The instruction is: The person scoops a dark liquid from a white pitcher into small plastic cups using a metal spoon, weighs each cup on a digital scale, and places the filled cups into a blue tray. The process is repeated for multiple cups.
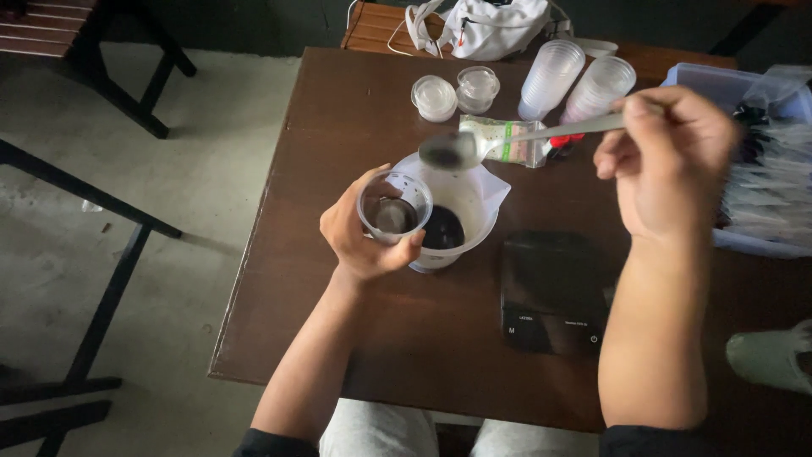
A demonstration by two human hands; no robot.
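Spoon (507, 140), metal with a long handle, is held level above the desk (338, 322), its bowl loaded with a dark substance and positioned over the white tub (461, 216), close to the rim of the small clear cup (394, 206); the level attitude appears to keep the load from sliding off. The right hand (668, 161) has its grip closed around the far end of the handle, fingers curled over it, which places the hand well clear of both containers. The left hand (365, 233) has its grip wrapped around the cup from below and behind, thumb and fingers closed on the wall, holding the cup raised and tilted slightly toward the spoon so that its mouth is open to it; something dark shows at the cup bottom. The tub stands on the desk just behind the cup and holds more of the dark substance, so any spill would likely fall back into it. A black scale (554, 292) lies on the desk to the right of the tub, within easy reach. Further back are two lidded clear cups (457, 91), two stacks of clear cups (575, 85) lying on their sides, and a small sachet (507, 140). A blue bin (719, 85) of packets sits at the right edge.
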